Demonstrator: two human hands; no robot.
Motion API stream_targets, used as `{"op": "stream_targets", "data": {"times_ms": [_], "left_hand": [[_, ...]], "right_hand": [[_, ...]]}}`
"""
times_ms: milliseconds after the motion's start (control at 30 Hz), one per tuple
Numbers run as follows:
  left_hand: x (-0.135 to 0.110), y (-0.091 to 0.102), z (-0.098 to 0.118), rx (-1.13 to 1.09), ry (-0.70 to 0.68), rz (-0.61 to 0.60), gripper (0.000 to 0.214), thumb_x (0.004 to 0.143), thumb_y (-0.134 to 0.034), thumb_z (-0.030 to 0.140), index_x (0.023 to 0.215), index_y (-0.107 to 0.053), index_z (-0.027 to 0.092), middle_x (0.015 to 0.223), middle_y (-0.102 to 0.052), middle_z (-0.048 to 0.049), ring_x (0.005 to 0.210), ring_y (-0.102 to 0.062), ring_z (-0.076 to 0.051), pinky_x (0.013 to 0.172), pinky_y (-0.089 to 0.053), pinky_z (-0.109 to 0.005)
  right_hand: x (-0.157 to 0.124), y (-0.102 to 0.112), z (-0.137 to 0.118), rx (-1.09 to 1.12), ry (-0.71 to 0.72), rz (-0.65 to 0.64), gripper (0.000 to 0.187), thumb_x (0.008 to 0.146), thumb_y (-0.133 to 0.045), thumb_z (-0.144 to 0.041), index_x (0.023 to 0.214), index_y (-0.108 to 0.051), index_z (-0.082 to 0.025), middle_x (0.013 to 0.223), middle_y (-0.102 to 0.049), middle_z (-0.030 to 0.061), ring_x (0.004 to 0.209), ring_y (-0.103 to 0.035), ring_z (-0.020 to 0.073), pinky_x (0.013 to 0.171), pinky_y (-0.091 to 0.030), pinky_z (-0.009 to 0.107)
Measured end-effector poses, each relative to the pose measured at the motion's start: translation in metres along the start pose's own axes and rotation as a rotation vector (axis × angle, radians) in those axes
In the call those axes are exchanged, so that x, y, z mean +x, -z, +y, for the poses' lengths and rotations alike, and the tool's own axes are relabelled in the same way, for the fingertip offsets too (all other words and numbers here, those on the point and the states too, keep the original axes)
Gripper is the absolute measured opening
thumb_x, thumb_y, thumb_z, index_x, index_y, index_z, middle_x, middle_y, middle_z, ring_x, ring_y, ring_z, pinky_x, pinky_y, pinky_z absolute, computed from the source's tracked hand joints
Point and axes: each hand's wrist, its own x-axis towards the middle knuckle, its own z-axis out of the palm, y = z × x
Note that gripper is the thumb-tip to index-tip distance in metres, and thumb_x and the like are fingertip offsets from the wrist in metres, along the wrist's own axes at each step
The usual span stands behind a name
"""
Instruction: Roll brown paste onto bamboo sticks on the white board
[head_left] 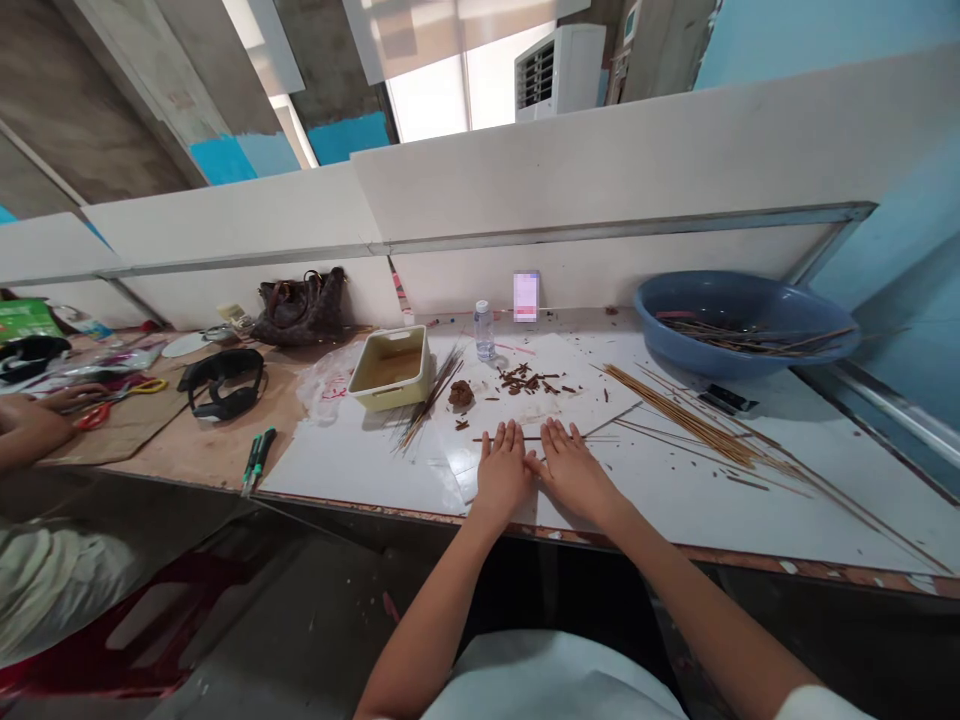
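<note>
My left hand (504, 472) and my right hand (576, 474) lie flat side by side near the table's front edge, palms down, thumbs touching or nearly so. Under the fingers of both runs a thin dark stick (486, 439), its ends showing on either side; part of it is hidden. Just beyond my hands are a brown clay-like lump (460, 394) and scattered short brown pieces (529, 380). A bundle of thin tan sticks (675, 415) lies to the right of my right hand. Left of the lump is a bunch of thin dark sticks (431, 400).
A cream basin (358, 392) of brownish liquid, a clear bottle (484, 335) and a lit phone (526, 297) stand at the back. A large blue tub (675, 352) holds sticks at right. At left are green-handled pliers (259, 455), a black headset (223, 385) and another person's arm (30, 425).
</note>
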Motion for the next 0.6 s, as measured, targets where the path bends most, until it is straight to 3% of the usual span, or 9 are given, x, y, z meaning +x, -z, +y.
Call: {"op": "stream_targets", "data": {"times_ms": [167, 333, 433, 600], "left_hand": [[-0.026, -0.013, 0.001, 0.004, -0.01, 0.055, 0.066, 0.114, -0.036, 0.033, 0.178, -0.033, 0.015, 0.183, -0.035, -0.0114, 0.172, -0.03, -0.028, 0.141, -0.027, -0.056], [0.0, 0.004, -0.002, 0.0, 0.02, 0.0, 0.065, 0.113, -0.037, 0.031, 0.176, -0.036, 0.013, 0.182, -0.034, -0.0126, 0.172, -0.03, -0.03, 0.142, -0.024, -0.059], [0.0, 0.009, -0.003, -0.007, 0.037, -0.018, 0.065, 0.115, -0.034, 0.031, 0.175, -0.037, 0.009, 0.182, -0.034, -0.0134, 0.172, -0.029, -0.029, 0.143, -0.021, -0.058], [-0.023, -0.006, -0.011, -0.018, -0.011, 0.036, 0.063, 0.117, -0.031, 0.038, 0.176, -0.038, 0.016, 0.181, -0.038, -0.0098, 0.171, -0.032, -0.027, 0.142, -0.024, -0.057]], "right_hand": [[-0.028, -0.015, 0.001, 0.026, 0.025, 0.018, 0.091, 0.115, -0.014, -0.066, 0.176, -0.031, -0.001, 0.181, -0.03, 0.025, 0.172, -0.025, 0.0354, 0.141, -0.02, 0.058], [0.001, 0.005, 0.001, -0.001, -0.031, -0.064, 0.098, 0.114, -0.012, -0.069, 0.173, -0.031, 0.007, 0.181, -0.026, 0.0296, 0.173, -0.022, 0.0364, 0.142, -0.017, 0.055], [0.002, 0.009, 0.0, -0.019, -0.044, -0.071, 0.098, 0.114, -0.012, -0.068, 0.172, -0.031, 0.009, 0.181, -0.026, 0.0309, 0.173, -0.022, 0.0368, 0.141, -0.017, 0.055], [-0.025, -0.005, 0.008, 0.006, 0.03, -0.032, 0.092, 0.114, -0.017, -0.068, 0.176, -0.033, -0.002, 0.181, -0.03, 0.0254, 0.172, -0.027, 0.034, 0.141, -0.021, 0.057]]}}
